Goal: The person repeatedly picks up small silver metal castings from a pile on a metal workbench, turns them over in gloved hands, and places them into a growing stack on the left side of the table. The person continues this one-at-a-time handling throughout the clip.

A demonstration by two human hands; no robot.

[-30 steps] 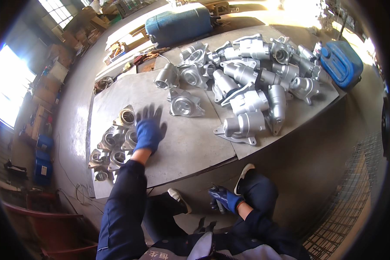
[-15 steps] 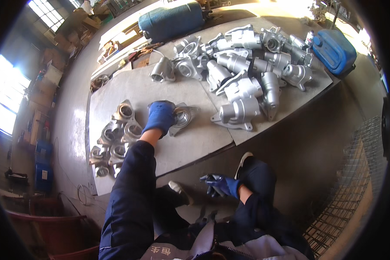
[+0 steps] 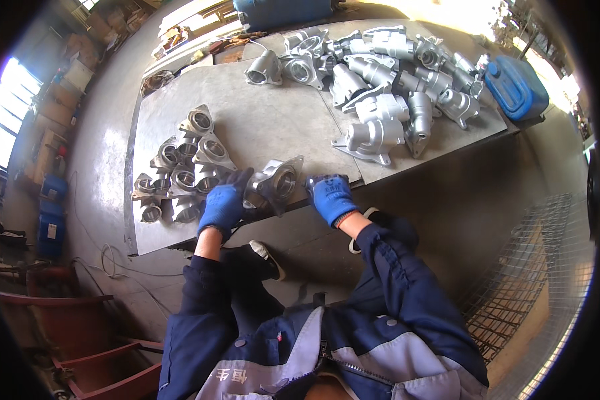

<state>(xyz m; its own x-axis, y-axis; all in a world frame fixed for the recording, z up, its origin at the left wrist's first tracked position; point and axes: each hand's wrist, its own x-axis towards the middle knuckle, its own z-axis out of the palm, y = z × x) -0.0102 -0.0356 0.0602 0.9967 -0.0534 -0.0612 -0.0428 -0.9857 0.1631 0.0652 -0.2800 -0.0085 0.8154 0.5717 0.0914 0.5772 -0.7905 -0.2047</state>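
Observation:
A silver metal casting [image 3: 277, 184] with a wide round bore and a pointed flange is tilted at the table's near edge. My left hand [image 3: 224, 203], in a blue glove with dark fingertips, is closed on the casting's left end. On the other side, my right hand [image 3: 332, 198], gloved alike, is a short gap away from the flange. Its fingers are bent but loosely open, with nothing seen in them. Left of my left hand, several similar castings [image 3: 213, 149] stand close together in rows, bores facing up.
A heap of silver castings [image 3: 380, 107] covers the table's far right. A blue jerrycan [image 3: 517, 88] stands beyond the right corner, and a blue drum [image 3: 283, 12] lies behind the table [image 3: 247, 113]. Wire mesh [image 3: 520, 267] is at lower right, a dark red metal frame [image 3: 80, 333] at lower left.
My left hand has brought the casting nearer to me, to the table's edge, and its bore has turned to the right. My right hand has risen from beside my leg to near the casting.

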